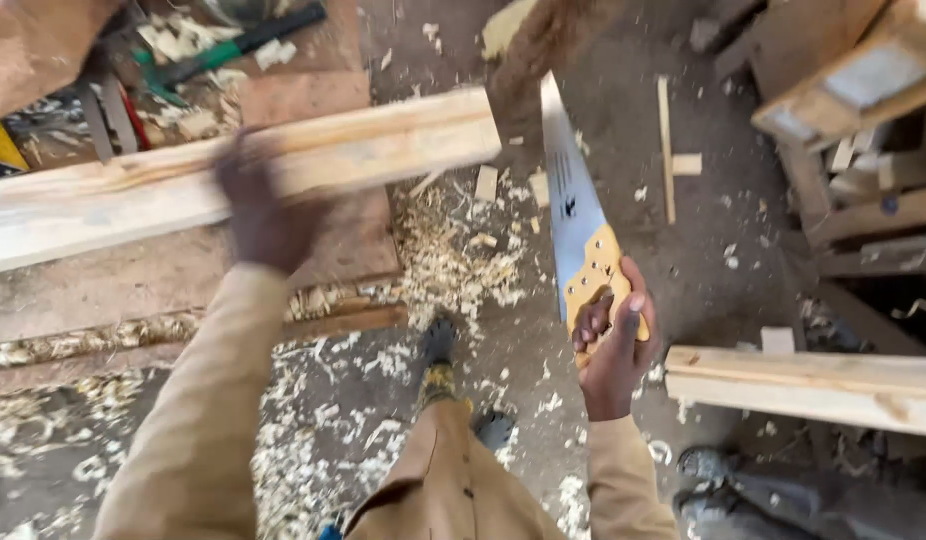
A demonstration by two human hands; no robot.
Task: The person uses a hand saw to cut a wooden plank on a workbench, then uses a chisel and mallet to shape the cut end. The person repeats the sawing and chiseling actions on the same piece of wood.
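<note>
My right hand [615, 345] grips the yellow handle of a hand saw [573, 205], whose grey blade points up and away from me. My left hand [258, 205], blurred by motion, hovers at the near edge of a long pale wooden plank [383, 145] that lies across a brown workbench [163, 275]. I cannot tell whether the left hand touches the plank. The plank's cut end sits just left of the saw blade.
Wood shavings [443, 260] cover the bench edge and the dirt floor. Another pale beam [813, 385] lies at the right. Wooden frames [863, 120] stand at the upper right. Hand tools [223, 45] lie at the back left. My foot [438, 345] stands below.
</note>
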